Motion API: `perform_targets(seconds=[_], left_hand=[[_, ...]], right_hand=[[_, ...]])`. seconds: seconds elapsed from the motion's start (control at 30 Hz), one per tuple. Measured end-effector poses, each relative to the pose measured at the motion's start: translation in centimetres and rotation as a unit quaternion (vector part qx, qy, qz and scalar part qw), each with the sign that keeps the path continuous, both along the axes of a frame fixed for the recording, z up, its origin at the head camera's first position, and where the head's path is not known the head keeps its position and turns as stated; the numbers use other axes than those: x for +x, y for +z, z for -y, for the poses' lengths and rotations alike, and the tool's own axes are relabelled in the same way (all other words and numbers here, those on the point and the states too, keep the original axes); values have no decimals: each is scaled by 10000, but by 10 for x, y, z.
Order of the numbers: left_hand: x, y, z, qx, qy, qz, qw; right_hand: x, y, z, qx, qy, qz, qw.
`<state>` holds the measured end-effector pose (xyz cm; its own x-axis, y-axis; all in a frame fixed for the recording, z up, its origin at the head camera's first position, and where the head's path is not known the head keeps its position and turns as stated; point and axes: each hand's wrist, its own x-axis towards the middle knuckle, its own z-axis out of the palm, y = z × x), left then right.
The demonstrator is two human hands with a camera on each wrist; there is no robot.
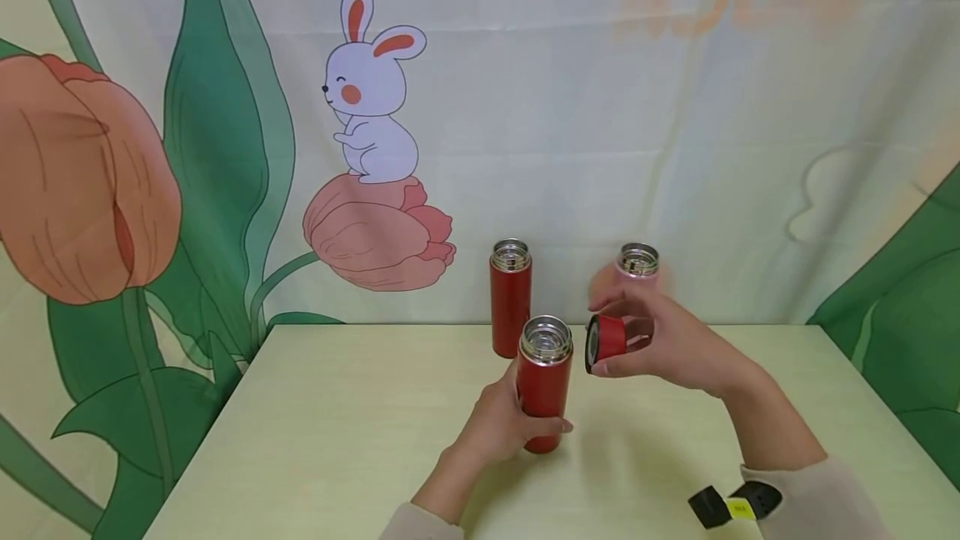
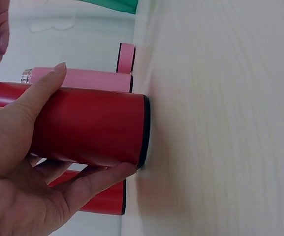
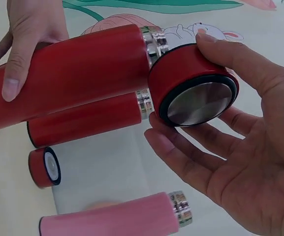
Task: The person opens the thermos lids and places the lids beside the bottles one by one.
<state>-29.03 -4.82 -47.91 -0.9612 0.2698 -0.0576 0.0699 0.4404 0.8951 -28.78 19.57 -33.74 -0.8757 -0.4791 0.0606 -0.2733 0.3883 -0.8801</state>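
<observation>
My left hand (image 1: 497, 419) grips the lower part of a red thermos bottle (image 1: 543, 394), its thumb and fingers round the body. The bottle stands upright, with its steel mouth uncovered. To the right of that mouth, my right hand (image 1: 678, 348) holds a red lid (image 3: 183, 69) between thumb and fingers. The lid is tilted on its side; a round steel disc (image 3: 201, 103) shows on one face in the right wrist view. Just behind the held bottle stands a second red thermos bottle (image 1: 510, 302), also uncapped.
An uncapped pink thermos bottle (image 3: 117, 219) stands behind my right hand, with a pink lid (image 2: 126, 58) beside it on the table (image 1: 337, 423). Another red lid (image 3: 41, 168) lies near the second red bottle. A printed cloth (image 1: 525, 107) hangs at the table's back edge.
</observation>
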Motion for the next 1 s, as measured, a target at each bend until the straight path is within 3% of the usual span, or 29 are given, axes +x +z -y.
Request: perform_targets(seconds=[0.13,0.47,0.73,1.0], left_hand=[[1,0,-1,-2,-23,38,10000],[4,4,-1,30,-79,30,10000],[6,-2,0,64,-56,125,9999],[3,-1,0,136,-25,168,9998]], right_hand=[[2,-16,-5,-274,-109,320,9991],[6,-65,-9,-627,-423,600,9953],[7,-109,-8,-1407,-308,972,9848],[-2,-130,-5,-1123,-542,1017,9870]])
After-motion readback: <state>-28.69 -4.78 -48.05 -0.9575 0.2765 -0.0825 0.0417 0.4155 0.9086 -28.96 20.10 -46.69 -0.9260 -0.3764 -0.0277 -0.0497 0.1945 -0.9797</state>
